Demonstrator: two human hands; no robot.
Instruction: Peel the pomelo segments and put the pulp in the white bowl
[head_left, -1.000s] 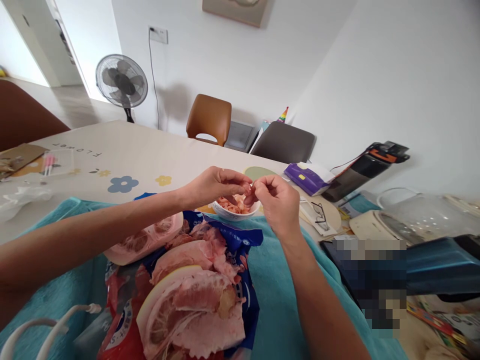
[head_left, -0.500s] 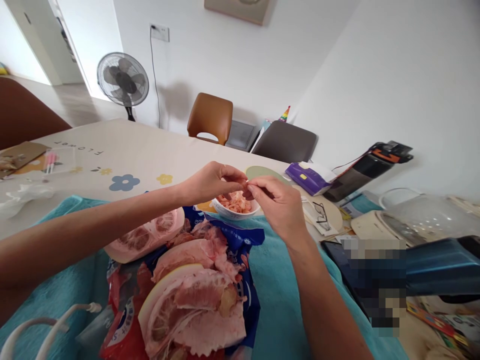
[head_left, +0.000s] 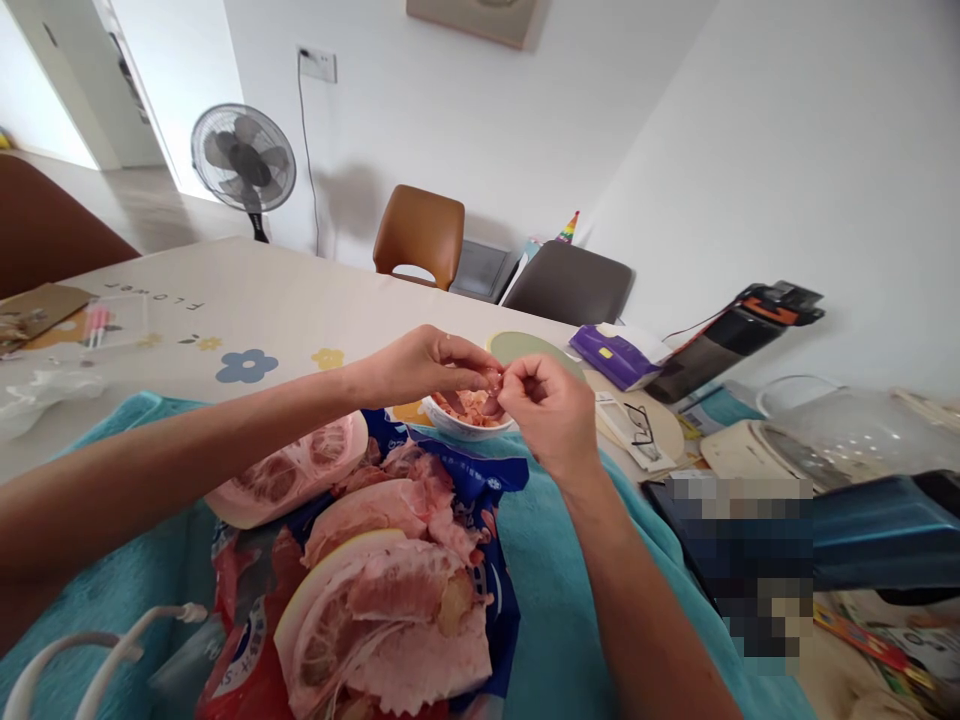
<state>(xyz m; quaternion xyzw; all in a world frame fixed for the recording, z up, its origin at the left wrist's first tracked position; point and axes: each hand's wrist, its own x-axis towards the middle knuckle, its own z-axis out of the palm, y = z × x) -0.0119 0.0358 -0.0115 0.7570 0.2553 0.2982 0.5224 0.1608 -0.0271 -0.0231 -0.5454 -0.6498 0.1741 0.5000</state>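
Above a white bowl (head_left: 466, 432) of loose pink pomelo flesh (head_left: 472, 405), my hands meet at the fingertips. My left hand (head_left: 439, 362) pinches a small piece of pomelo flesh (head_left: 493, 380), partly covered by the fingers. My right hand (head_left: 551, 408) has its thumb and forefinger pressed together at the edge of that same piece. Nearer to me, thick pomelo peel (head_left: 427, 660) and torn membranes lie on a blue and red plastic bag (head_left: 504, 472). A cut pomelo section (head_left: 292, 470) with pink chambers rests under my left forearm.
A teal towel (head_left: 547, 570) lies under the bag. To the right are a purple tissue pack (head_left: 615, 355), eyeglasses (head_left: 640, 425), a dark bottle (head_left: 731, 335) and a blue bottle (head_left: 870, 535). A white cable (head_left: 112, 665) curves at lower left. A green round mat (head_left: 529, 348) sits behind my hands.
My right hand has turned slightly, its fingers curling in more, and shifted a little away from the left fingertips. My left hand stays nearly in place over the bowl.
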